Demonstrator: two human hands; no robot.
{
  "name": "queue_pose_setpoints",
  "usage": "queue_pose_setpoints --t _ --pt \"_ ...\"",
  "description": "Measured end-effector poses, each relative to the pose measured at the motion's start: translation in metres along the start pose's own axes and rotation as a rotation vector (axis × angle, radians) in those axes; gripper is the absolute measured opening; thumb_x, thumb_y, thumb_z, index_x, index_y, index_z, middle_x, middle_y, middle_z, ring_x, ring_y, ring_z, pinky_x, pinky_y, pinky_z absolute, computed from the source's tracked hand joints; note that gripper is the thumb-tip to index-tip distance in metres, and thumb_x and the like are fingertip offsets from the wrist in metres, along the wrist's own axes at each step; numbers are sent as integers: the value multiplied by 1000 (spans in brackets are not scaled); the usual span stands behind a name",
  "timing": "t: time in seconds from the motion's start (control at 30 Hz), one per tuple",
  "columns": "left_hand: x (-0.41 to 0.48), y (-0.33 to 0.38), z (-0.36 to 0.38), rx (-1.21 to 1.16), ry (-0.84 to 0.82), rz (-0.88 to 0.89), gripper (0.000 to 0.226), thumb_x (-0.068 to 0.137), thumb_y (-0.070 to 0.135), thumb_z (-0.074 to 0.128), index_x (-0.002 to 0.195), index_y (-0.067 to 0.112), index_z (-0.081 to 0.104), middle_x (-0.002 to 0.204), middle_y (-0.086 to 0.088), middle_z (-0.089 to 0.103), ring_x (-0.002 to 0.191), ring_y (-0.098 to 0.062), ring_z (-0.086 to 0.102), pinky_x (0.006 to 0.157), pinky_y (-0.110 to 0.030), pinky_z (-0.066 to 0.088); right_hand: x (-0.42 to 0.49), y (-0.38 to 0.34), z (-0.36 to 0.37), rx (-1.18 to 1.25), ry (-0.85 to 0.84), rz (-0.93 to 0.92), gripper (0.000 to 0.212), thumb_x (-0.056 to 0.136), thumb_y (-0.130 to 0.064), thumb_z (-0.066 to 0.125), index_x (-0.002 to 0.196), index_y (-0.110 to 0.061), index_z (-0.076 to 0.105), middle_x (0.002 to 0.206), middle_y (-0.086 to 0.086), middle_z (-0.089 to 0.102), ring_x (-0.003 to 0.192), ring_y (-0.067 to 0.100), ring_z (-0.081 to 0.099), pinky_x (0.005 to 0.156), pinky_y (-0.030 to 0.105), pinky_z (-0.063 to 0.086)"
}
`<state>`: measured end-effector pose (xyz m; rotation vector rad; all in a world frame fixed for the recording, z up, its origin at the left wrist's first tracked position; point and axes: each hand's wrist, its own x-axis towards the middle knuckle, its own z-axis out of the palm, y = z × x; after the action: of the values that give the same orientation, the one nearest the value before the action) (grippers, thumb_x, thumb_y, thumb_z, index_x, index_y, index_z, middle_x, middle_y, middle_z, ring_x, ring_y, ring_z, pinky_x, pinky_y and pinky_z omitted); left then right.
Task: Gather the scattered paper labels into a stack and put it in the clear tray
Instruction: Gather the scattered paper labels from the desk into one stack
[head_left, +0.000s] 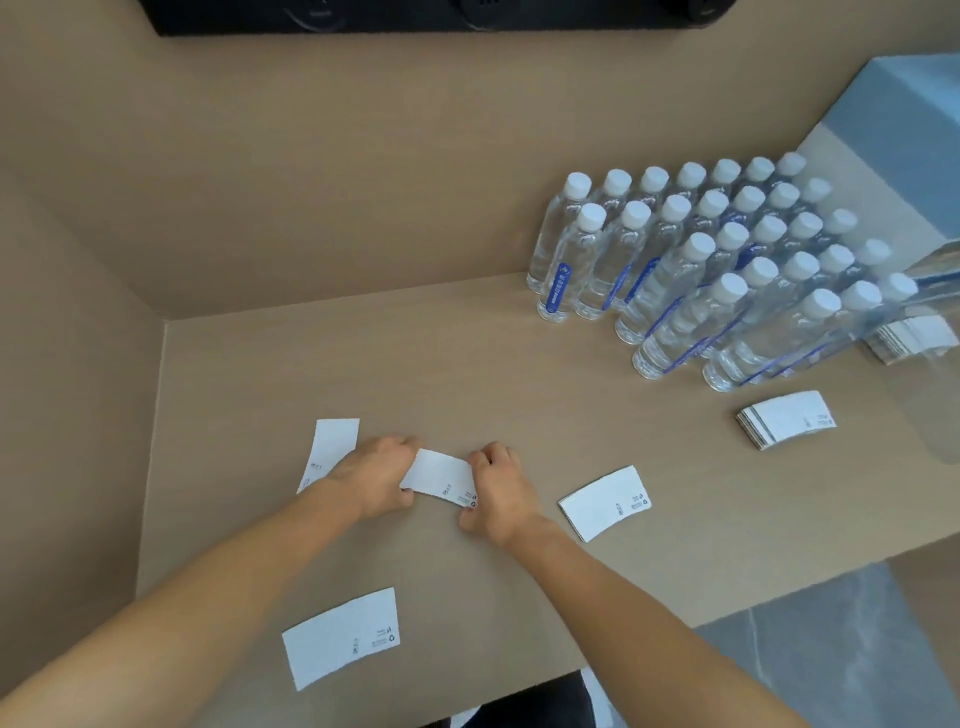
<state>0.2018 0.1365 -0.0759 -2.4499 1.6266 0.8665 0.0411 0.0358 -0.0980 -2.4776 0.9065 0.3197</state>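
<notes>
- Both hands pinch one small bundle of labels (439, 477) between them just above the surface (498, 364): left hand (376, 475) on its left end, right hand (496, 486) on its right end.
- The labels look thin, light and floppy, likely slippery against each other; gripping the short ends and squaring the edges seems safest.
- They are white, slightly curved strips with small dark print at one end.
- Loose labels lie left of the left hand (332, 449), right of the right hand (605, 501) and nearer the body (340, 636).
- A neat stack (784, 418) sits far right; the clear tray (930, 312) is beyond it.
</notes>
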Motion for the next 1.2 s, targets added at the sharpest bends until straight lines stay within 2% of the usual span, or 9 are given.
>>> queue_pose_setpoints --t 0.1,0.2,0.3,0.37,0.43,0.53,0.73,0.93,1.2 --pt "-12 20 17 -53 44 -189 25 85 25 59 101 13 44 105 -6 55 88 -25 56 65 -31 45 14 10 -17 -95 -84 -121 53 72 -19 73 117 -5 49 123 9 41 118 26 38 82 32 50" --pt "-20 45 36 -128 63 -350 39 87 27 58 119 8 46 120 -10 55 106 -30 60 79 -32 49 28 20 -34 -179 -179 -278 57 70 -18 77 118 -2 51 126 12 42 122 26 38 90 35 50" --pt "-25 67 41 -141 93 -440 50 86 31 60 128 7 47 126 -10 55 114 -31 58 91 -34 49 33 34 -49 -203 -237 -413 58 68 -15 79 118 -1 52 127 12 42 122 27 40 96 34 48" --pt "-27 81 38 -157 104 -478 53 86 32 62 129 6 47 126 -10 55 114 -32 57 92 -34 49 32 47 -57 -200 -245 -479 61 69 -13 79 121 -1 51 130 12 40 122 26 39 98 34 47" --pt "-27 99 34 -153 128 -501 49 84 34 62 123 7 49 121 -9 55 111 -31 57 85 -34 48 30 61 -67 -189 -229 -530 61 69 -15 78 122 -2 50 132 11 39 125 24 38 100 33 46" --pt "-20 130 26 -152 160 -498 46 82 37 63 115 7 50 112 -9 56 105 -30 58 78 -32 45 25 90 -85 -182 -186 -579 63 69 -20 75 125 -5 51 132 8 40 128 22 36 103 30 44" --pt "2 199 28 -146 193 -397 47 80 44 63 112 11 52 108 -7 56 100 -28 59 77 -31 43 9 166 -119 -157 -230 -555 64 67 -20 80 124 -8 54 128 6 43 122 22 38 103 30 42" --pt "10 236 45 -103 214 -304 54 83 48 61 123 13 51 117 -4 53 101 -25 59 84 -31 47 -16 217 -121 -129 -232 -513 62 69 -25 78 125 -12 54 127 4 43 122 18 38 99 26 42" --pt "7 238 61 -86 179 -284 54 87 48 60 130 16 51 132 -3 45 115 -24 54 97 -36 48 -27 232 -99 -108 -242 -488 57 78 -25 71 129 -11 51 128 3 39 122 18 39 101 23 40"
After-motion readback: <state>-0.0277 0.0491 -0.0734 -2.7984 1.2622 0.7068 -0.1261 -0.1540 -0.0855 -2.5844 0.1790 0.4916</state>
